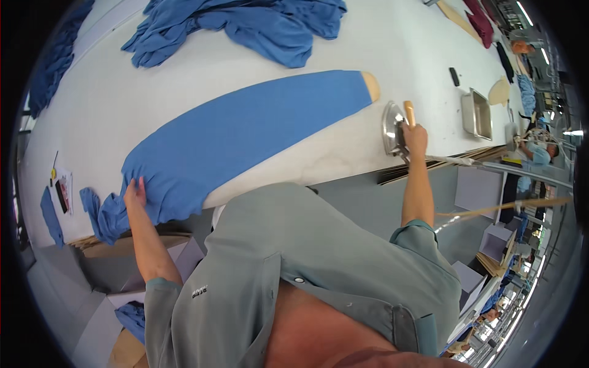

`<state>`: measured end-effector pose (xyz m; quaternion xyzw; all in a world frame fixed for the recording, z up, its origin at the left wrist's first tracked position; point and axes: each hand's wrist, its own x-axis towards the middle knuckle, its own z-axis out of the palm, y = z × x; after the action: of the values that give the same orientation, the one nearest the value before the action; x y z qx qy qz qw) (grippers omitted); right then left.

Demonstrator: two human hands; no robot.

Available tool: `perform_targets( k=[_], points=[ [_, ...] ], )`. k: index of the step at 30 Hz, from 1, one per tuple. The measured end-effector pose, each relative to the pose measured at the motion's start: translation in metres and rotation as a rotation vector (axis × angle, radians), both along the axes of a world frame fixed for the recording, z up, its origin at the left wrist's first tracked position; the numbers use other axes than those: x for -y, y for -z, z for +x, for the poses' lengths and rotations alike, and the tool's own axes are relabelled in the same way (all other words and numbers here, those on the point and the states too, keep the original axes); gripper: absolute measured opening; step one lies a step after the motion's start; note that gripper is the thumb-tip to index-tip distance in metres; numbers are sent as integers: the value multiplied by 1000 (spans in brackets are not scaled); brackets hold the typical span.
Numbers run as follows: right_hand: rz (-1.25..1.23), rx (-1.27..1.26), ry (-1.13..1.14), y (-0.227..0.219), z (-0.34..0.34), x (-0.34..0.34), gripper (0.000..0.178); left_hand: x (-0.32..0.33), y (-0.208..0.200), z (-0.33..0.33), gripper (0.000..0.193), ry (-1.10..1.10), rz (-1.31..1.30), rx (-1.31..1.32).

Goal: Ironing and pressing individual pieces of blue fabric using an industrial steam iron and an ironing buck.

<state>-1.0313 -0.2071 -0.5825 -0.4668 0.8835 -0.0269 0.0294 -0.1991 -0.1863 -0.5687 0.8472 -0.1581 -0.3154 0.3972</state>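
Note:
A long blue fabric tube, like a sleeve or trouser leg, lies stretched across the white table. The rounded tip of a tan board pokes out of its narrow far end. My left hand grips the gathered, wrinkled end of the fabric at the table's near left; its fingertips partly vanish among the folds. To the right of the board tip, my right hand is closed around the handle of a silver iron. The iron sits apart from the fabric, and a hose runs from it to the right.
Crumpled blue garments are heaped at the table's far side. On the right are a metal tray and a small black object. Tools and papers lie at the left edge. Grey bins stand below; other people work far right.

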Motion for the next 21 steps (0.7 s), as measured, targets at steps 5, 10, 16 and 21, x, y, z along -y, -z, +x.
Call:
perform_targets(
  k=[5, 10, 16, 21],
  points=[
    [-16, -49, 32, -16, -2, -84, 54, 10, -38, 23, 44, -124, -383, -338],
    [-42, 62, 135, -7, -37, -137, 54, 2, -77, 79, 42, -177, -760, -693],
    [-165, 457, 210, -72, 32, -113, 46, -28, -64, 137, 75, 243, -534, -352],
    [-138, 466, -64, -93, 163, -52, 41, -33, 19, 84, 94, 597, 129, 349]
  ],
)
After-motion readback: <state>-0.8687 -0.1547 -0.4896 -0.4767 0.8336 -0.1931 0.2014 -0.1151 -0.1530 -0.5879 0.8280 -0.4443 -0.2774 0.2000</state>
